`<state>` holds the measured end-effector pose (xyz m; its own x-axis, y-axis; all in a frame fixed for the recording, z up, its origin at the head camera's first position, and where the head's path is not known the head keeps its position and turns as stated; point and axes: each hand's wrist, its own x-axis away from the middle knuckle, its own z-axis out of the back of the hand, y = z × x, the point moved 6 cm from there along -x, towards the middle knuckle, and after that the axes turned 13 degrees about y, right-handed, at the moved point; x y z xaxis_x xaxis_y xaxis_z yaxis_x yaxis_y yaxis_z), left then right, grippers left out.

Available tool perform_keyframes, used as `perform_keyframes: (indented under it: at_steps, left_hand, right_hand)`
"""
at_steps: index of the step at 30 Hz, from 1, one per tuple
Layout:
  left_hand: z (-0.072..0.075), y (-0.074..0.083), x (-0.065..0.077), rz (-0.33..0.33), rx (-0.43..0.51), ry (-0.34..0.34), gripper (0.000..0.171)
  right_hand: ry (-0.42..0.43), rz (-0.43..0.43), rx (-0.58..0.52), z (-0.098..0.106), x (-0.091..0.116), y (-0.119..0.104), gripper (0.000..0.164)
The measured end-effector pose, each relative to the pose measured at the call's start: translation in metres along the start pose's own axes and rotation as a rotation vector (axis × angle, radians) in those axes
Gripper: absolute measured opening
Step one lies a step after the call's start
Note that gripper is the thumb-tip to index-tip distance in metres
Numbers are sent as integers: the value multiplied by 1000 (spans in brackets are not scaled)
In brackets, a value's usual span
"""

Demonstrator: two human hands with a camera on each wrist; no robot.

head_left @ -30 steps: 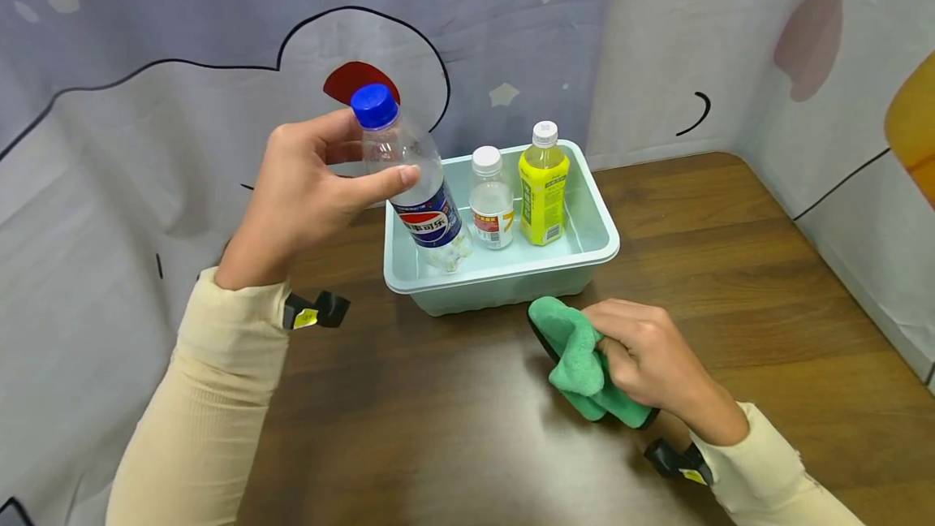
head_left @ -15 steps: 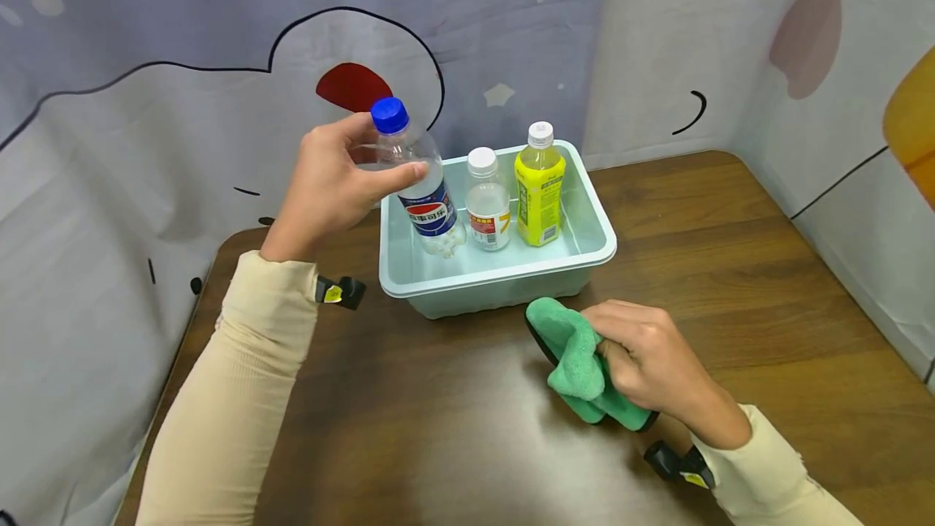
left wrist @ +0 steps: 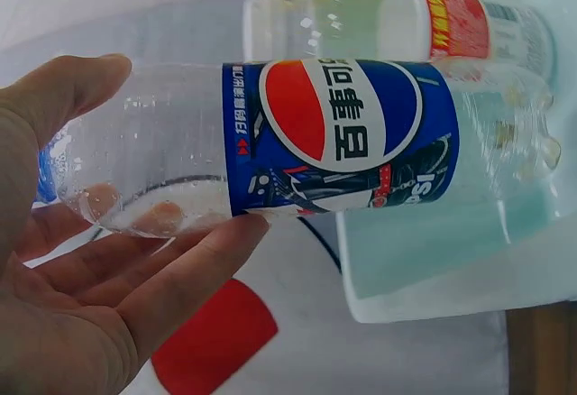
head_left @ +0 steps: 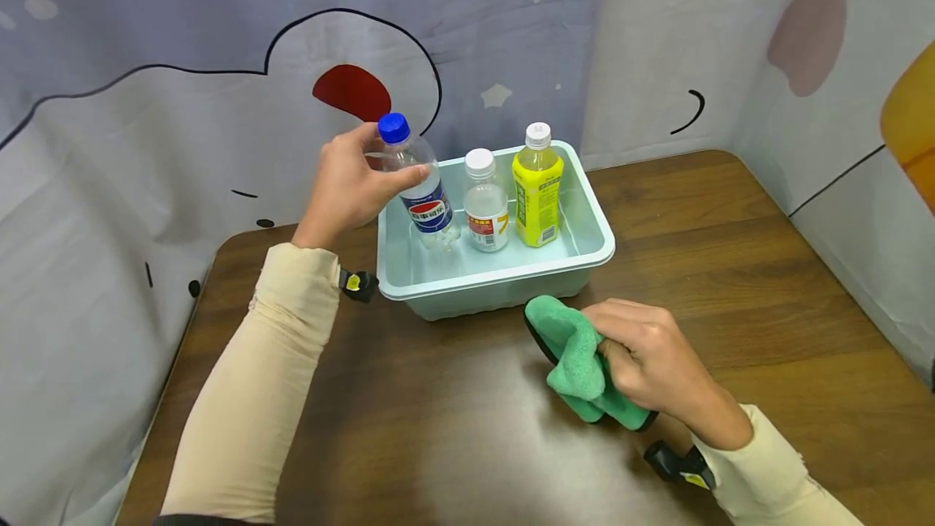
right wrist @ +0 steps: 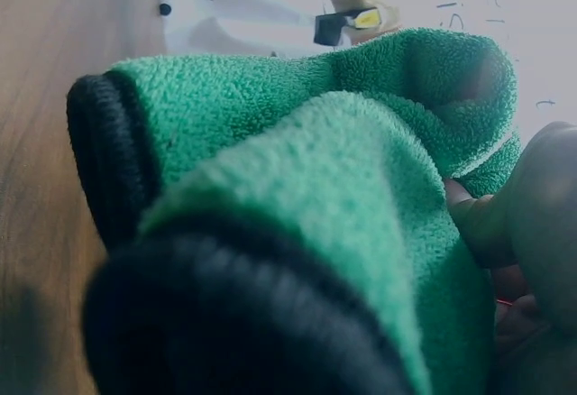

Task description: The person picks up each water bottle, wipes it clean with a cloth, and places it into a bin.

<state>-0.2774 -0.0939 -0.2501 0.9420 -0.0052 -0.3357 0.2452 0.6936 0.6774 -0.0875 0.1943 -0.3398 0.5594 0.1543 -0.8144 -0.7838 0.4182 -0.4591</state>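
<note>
My left hand (head_left: 356, 181) grips the upper part of a clear plastic cola bottle (head_left: 428, 208) with a blue cap and a blue label. The thumb lies on one side and the fingers (left wrist: 194, 269) on the other. The bottle leans slightly, its base inside a pale green plastic basin (head_left: 497, 278); whether it touches the bottom I cannot tell. Beside it in the basin stand a clear white-capped bottle (head_left: 486, 205) and a yellow-labelled bottle (head_left: 537, 193). In front of the basin, my right hand (head_left: 650, 351) pinches a bunched green cloth (head_left: 577, 355) with black edging.
The basin stands toward the back of a brown wooden table (head_left: 438, 412). Behind it hangs a printed fabric curtain (head_left: 511, 39), which also runs along both sides. A black wrist camera (head_left: 358, 284) sits close to the basin's left wall.
My left hand has moved right and slightly down with the cola bottle, which now stands lower and closer to upright in the basin. The right hand and the cloth stay put.
</note>
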Motion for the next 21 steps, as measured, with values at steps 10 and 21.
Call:
perform_keyframes:
  at_steps: [10,21]
  left_hand:
    - [-20,-13,-13,16,-28,-14,52]
    - [-39,-23,-17,103,-116,-74,60]
  right_hand:
    - [19,12,-14,1,-2,-2,49]
    - [50,24,-20,4,-2,1,51]
